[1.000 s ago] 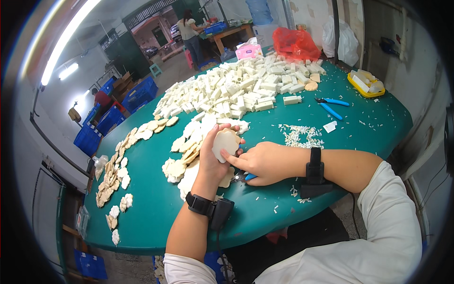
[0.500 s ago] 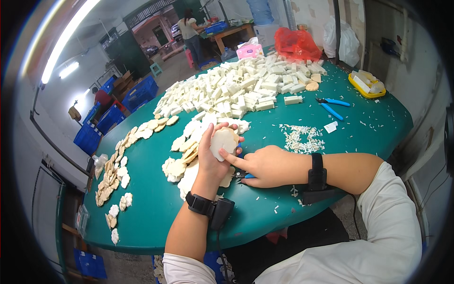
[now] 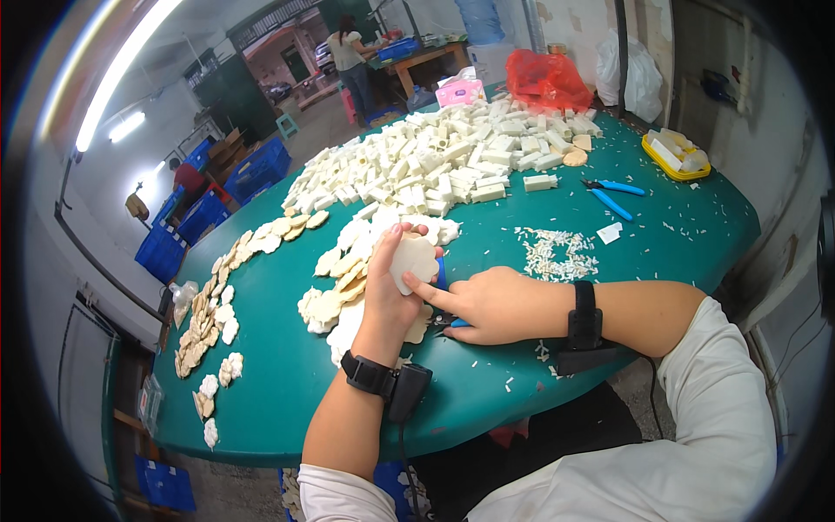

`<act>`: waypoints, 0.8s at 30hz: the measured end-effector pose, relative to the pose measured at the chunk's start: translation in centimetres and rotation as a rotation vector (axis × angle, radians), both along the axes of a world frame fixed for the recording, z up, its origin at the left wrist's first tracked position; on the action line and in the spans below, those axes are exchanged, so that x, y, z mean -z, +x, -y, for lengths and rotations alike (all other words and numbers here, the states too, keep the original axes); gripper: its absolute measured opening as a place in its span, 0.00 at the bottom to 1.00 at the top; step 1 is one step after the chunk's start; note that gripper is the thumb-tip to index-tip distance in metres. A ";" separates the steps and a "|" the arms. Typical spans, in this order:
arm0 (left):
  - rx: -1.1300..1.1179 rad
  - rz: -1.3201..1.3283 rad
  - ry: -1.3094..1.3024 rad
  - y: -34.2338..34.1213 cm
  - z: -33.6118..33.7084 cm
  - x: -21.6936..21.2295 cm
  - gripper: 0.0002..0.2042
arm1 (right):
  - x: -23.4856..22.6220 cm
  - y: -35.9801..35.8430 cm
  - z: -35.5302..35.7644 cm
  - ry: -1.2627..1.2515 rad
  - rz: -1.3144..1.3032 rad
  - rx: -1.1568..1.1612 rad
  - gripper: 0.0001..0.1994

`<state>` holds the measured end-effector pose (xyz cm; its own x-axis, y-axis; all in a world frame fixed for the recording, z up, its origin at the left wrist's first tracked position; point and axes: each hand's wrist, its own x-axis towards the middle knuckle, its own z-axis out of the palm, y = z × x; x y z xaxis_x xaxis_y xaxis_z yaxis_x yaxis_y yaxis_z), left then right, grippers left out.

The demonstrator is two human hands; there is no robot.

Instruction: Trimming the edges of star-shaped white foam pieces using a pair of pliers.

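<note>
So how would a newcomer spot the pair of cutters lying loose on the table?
Find the big green table, then the heap of white block-shaped pieces on its far side. To the heap's near right, left of the yellow tray, lie the cutters, blue handles spread apart. Unlike the blue-handled tool in the right hand, nobody is holding them.

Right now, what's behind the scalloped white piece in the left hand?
Beyond the scalloped white piece, fingers of the left hand and a blue sliver show; its back and whatever touches it are covered.
</note>
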<state>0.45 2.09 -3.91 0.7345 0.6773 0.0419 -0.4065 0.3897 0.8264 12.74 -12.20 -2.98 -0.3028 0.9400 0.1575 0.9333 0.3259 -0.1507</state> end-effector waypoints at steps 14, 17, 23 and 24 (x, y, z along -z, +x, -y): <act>0.078 -0.001 -0.059 0.3 -0.2 0.1 0.17 | 0.1 0.1 0.0 -0.018 0.022 0.008 0.41; 0.056 0.003 -0.052 -0.1 0.0 -0.1 0.17 | -0.1 -0.1 0.0 0.001 0.016 -0.002 0.40; 0.043 0.014 -0.026 -0.1 0.2 -0.3 0.19 | 0.1 0.0 -0.1 0.027 0.052 0.010 0.40; 0.043 0.016 -0.027 0.0 0.2 -0.4 0.19 | 0.1 0.0 -0.1 0.045 0.080 0.019 0.40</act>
